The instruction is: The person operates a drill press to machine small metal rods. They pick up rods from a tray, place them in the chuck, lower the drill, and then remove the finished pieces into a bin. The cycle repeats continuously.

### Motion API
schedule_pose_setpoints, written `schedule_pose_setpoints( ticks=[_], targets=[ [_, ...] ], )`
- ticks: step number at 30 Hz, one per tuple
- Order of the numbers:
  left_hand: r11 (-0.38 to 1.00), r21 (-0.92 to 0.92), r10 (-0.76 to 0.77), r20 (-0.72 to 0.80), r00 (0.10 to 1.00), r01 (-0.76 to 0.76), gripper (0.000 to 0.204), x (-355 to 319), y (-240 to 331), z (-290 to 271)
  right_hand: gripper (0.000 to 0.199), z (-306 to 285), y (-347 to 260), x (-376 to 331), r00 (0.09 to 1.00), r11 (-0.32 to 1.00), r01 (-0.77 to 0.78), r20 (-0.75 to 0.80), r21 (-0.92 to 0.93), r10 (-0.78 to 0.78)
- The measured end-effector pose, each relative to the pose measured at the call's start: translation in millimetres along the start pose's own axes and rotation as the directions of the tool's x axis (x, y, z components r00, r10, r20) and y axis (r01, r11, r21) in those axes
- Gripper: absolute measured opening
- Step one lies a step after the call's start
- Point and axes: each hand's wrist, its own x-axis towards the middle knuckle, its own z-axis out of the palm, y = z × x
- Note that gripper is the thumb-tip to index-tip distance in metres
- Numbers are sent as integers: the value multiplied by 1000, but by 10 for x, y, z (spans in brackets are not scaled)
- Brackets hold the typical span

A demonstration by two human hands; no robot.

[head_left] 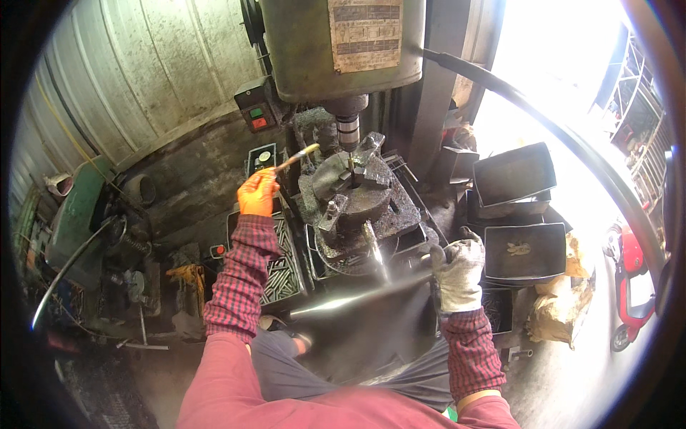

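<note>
My left hand (259,191), in an orange glove, is closed round the handle of a small brush (296,156), its light tip pointing toward the drill press. My right hand (459,273), in a worn whitish glove, is curled closed; a thin dark rod (427,209) runs up to it, but what lies inside the fingers is hidden. Between my hands stands a round chuck-like fixture (357,194) on the machine table, with a shiny handle (375,249) sticking out toward me. Above it hangs the drill chuck (348,130), its bit reaching down to the fixture's jaws.
A tray of metal pins (284,266) lies beside my left forearm. Dark bins (525,252) and a sack (562,307) stand at the right. A switch box (255,107) with green and red buttons hangs at the back. A blurred bright streak (343,304) crosses before my lap.
</note>
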Motion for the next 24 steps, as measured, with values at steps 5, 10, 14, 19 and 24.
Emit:
schedule_pose_setpoints(
  ticks=[5,10,14,19,24],
  targets=[
    [989,139,71,-235,969,-39,17,372,-393,-748,40,57,3,-15,999,1000,22,-35,17,-22],
    [933,342,185,-195,963,-110,27,624,-679,-924,42,57,-43,34,992,996,87,-92,-14,-88],
    [500,865,82,-94,992,40,54,515,-644,-840,38,56,-47,-15,995,999,37,-88,-22,-39],
    [537,821,-40,-206,978,194,100,61,-408,-1012,15,-358,-25,99,969,890,-213,204,403,139],
    [707,667,5,-338,941,235,79,-771,-516,-1612,45,-1941,-16,556,857,241,-69,-66,968,511]
  ],
)
